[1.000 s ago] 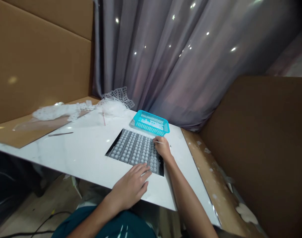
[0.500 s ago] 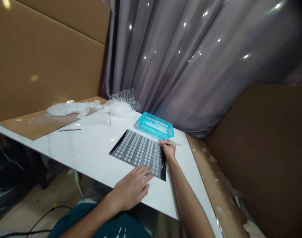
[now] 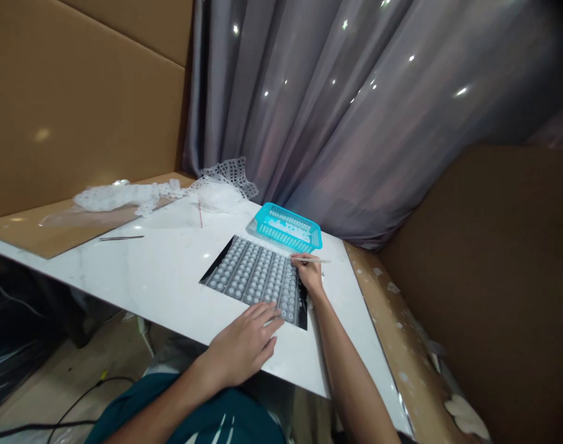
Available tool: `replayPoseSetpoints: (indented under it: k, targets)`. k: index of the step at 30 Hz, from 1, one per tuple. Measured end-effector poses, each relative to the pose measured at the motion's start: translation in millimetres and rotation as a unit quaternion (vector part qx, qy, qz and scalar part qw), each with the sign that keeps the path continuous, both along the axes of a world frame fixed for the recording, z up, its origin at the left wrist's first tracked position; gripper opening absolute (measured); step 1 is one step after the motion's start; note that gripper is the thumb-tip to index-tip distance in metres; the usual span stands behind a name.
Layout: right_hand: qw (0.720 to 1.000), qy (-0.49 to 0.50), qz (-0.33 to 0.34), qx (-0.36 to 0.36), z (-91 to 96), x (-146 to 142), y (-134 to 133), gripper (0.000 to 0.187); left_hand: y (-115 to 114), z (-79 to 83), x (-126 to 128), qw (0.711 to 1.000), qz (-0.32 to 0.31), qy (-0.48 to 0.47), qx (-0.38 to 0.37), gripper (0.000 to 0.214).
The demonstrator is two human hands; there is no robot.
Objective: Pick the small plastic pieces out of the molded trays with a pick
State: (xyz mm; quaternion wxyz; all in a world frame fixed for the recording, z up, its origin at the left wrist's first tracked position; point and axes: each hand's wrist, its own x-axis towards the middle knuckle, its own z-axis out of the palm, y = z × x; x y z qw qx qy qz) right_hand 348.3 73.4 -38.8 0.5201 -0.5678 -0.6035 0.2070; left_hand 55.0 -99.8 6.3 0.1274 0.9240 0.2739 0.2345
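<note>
On the white table lies a black sheet [image 3: 216, 262] covered with rows of small round whitish pieces [image 3: 258, 271]. My right hand [image 3: 311, 274] is at the sheet's far right corner, its fingers closed round a thin pale stick [image 3: 316, 260]. The stick's exact kind is too small to tell. Flat on the near edge of the sheet rest the fingertips of my left hand [image 3: 246, 339], spread a little and holding nothing. Just beyond the sheet stands a turquoise plastic basket [image 3: 288, 237] with white pieces inside.
White perforated scraps [image 3: 228, 179] and crumpled clear plastic [image 3: 115, 197] lie at the far left. A thin dark tool [image 3: 121, 238] sits near the left edge, and a thin red strip [image 3: 200, 213] behind. Brown panels [image 3: 78, 111] and a grey curtain [image 3: 299, 111] enclose the table.
My right hand and the stick have shifted slightly left along the sheet's far right corner. My left hand stays at the near edge. The whole view has moved a little.
</note>
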Motion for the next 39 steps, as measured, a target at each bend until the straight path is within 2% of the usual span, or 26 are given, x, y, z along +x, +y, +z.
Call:
replayPoseSetpoints:
  k: [16,23,29,34,39]
  targets:
    - [0.998,-0.054,-0.028,-0.020,0.9,1,-4,0.022,1,-6.9,-2,1.000,0.001,-0.011,0.007,0.039]
    - [0.990,-0.139,-0.025,-0.027,14.1,-2,6,0.017,1,-5.1,-3,0.999,-0.002,-0.031,0.012,0.035]
    - [0.975,-0.209,-0.082,-0.002,15.5,-22,10,0.012,0,-6.1,-3,0.999,-0.002,-0.049,0.010,0.035]
    - [0.972,-0.204,-0.117,0.006,9.1,-28,8,0.010,0,-7.5,-3,0.999,0.002,-0.034,0.004,0.038]
    - [0.977,-0.146,-0.158,0.001,3.8,-9,11,0.013,1,-6.2,-4,1.000,0.000,-0.026,-0.005,0.041]
